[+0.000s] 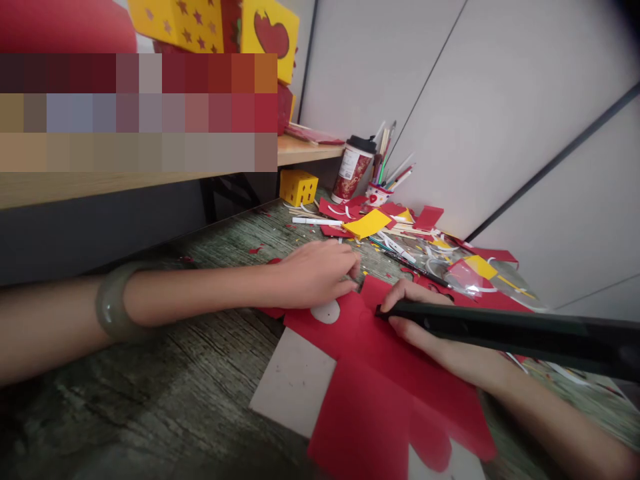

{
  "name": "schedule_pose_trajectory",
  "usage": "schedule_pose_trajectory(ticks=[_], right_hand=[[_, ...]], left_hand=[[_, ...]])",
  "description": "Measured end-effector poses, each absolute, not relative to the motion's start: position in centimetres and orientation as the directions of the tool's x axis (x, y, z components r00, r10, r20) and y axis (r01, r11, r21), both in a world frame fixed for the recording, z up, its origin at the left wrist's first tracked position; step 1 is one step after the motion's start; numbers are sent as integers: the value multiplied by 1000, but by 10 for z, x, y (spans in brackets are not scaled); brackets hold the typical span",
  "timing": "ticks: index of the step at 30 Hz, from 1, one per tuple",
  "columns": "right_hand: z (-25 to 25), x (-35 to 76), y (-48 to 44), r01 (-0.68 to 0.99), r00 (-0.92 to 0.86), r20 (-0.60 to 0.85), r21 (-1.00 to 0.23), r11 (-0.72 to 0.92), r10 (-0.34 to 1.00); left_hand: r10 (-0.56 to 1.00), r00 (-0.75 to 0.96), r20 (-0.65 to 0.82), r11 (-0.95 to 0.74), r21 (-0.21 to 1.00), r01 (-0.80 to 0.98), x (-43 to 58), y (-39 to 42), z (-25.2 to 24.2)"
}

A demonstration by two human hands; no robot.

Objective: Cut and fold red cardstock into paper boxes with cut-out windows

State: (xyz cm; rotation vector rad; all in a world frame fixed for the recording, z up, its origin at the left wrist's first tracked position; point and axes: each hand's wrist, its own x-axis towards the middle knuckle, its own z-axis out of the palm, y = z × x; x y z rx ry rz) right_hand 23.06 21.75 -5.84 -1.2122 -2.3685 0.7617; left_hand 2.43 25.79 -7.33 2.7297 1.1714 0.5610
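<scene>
My left hand (325, 267) lies with bent fingers on the upper left part of a red card cut-out (400, 360) on the dark wood-grain table. A pale round patch (326, 311) shows just below its thumb. My right hand (413, 297) pinches the narrow end of a long black stick-like tool (500, 333), thumb below and forefinger above. The tool widens toward the right edge and hides part of that hand; its kind is unclear. A faint curved line marks the card near its tip. Off-white card (295, 380) shows beside and beneath the red.
Paper scraps, a yellow card piece (369, 224) and a white pen (317, 221) litter the back. Behind stand a lidded paper cup (353, 170), a pen holder (379, 195) and a small yellow box (299, 188). A wooden shelf (310, 151) rises left; a grey wall (475, 133) bounds the right.
</scene>
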Motion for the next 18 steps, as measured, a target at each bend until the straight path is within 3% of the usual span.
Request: schedule_pose_trajectory(ticks=[3,6,18], right_hand=[[-59,230,212,662,-507,93,-595,456,857],[-60,230,210,679,-489,99,-580,450,867],[-69,228,212,673,-477,196,-546,499,857]], left_hand=[[751,618,234,-653,408,638,30,249,-79],[769,617,167,-612,472,635,33,244,-85],[778,611,148,-592,496,635,33,244,-86]])
